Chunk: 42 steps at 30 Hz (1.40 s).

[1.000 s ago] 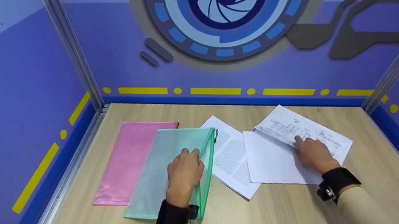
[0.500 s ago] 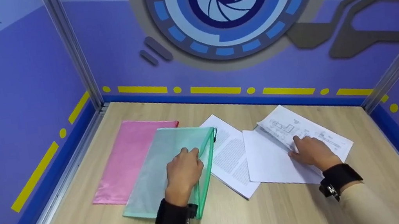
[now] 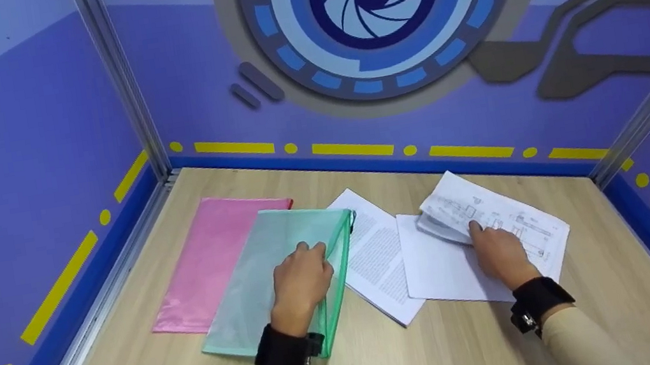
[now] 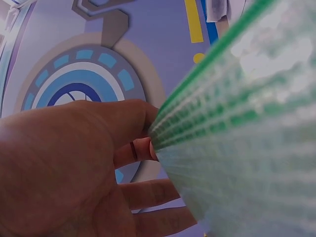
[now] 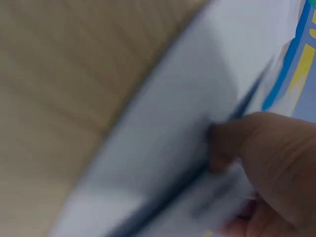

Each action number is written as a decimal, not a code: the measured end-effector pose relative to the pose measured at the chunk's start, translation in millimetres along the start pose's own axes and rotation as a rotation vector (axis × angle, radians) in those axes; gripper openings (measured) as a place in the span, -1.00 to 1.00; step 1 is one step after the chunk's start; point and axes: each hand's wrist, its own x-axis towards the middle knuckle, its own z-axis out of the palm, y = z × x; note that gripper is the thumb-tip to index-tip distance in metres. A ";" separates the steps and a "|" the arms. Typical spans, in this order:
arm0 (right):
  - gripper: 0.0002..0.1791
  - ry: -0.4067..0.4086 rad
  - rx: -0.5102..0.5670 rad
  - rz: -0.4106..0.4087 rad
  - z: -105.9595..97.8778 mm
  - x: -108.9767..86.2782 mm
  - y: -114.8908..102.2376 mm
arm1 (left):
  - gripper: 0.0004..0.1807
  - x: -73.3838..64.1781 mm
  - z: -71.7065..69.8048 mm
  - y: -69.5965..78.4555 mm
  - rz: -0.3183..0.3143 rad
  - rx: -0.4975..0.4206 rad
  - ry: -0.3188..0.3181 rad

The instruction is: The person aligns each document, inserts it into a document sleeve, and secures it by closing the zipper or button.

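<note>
My left hand [image 3: 301, 279] pinches a translucent green zip folder [image 3: 244, 285] near its zipped edge. In the left wrist view, the thumb and index finger meet on the green folder [image 4: 237, 148], and its side rises in creases. At the right, my right hand [image 3: 501, 254] grips a stapled-looking stack of papers with line drawings [image 3: 496, 208], its left edge bent up off a white sheet [image 3: 440, 262]. The right wrist view is blurred; the right hand [image 5: 276, 163] has its thumb at the paper's edge there.
A pink folder [image 3: 201, 259] lies partly under the green one. Between the folder and the white sheet is a printed text document [image 3: 376, 265], overlapped by both. Walls [image 3: 350, 95] with metal corner posts [image 3: 119, 78] close in the wooden table [image 3: 404, 364].
My right hand has shifted slightly left, with the thumb no longer spread out. The drawing papers' left edge has curled up more. My left hand keeps its place on the green folder.
</note>
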 end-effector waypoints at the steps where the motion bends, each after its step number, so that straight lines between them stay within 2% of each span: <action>1: -0.63 0.032 -0.003 0.018 2.9 -1.0 -0.3 | -0.82 0.2 -0.1 0.5 -0.001 0.000 -0.004; 4: -0.64 0.089 0.022 0.087 9.2 -1.5 0.1 | -0.80 1.4 0.0 1.8 -0.005 0.001 -0.016; 9: -0.48 0.038 0.122 0.187 7.9 1.0 4.2 | -0.78 3.1 -1.0 2.5 -0.016 -0.011 -0.022; 12: -0.48 0.030 0.157 0.216 7.2 0.4 7.0 | -0.77 4.0 -1.3 2.7 -0.021 -0.013 -0.022; 17: -0.61 0.094 0.153 0.198 7.7 -3.4 9.2 | -0.76 4.5 -0.5 3.3 -0.023 -0.019 -0.033; 22: -0.69 0.187 0.091 0.124 0.4 -13.4 9.4 | -0.82 2.7 3.0 3.0 -0.002 -0.028 -0.021; 25: -0.74 0.315 0.049 0.133 -11.8 -19.1 8.0 | -0.81 2.0 4.7 3.5 -0.004 -0.030 -0.020; 27: -0.80 0.422 0.041 0.179 -24.2 -21.1 5.6 | -0.80 2.2 4.8 4.2 -0.007 -0.027 -0.015; 29: -0.81 0.492 0.054 0.224 -38.8 -23.0 1.1 | -0.80 2.7 5.1 4.1 -0.009 -0.020 -0.006; 32: -0.71 0.513 0.070 0.258 -62.5 -26.6 -8.2 | -0.78 3.1 4.3 3.5 -0.015 -0.014 -0.006; 35: -0.64 0.523 0.112 0.231 -84.1 -31.8 -16.8 | -0.77 3.8 3.3 1.8 -0.020 -0.008 -0.004; 39: -0.65 0.584 0.274 0.150 -106.9 -38.6 -25.0 | -0.75 5.6 1.3 -0.2 -0.027 0.008 0.021; 42: -0.68 0.581 0.484 0.166 -118.7 -44.9 -29.8 | -0.75 6.6 0.2 -0.6 -0.028 0.019 0.039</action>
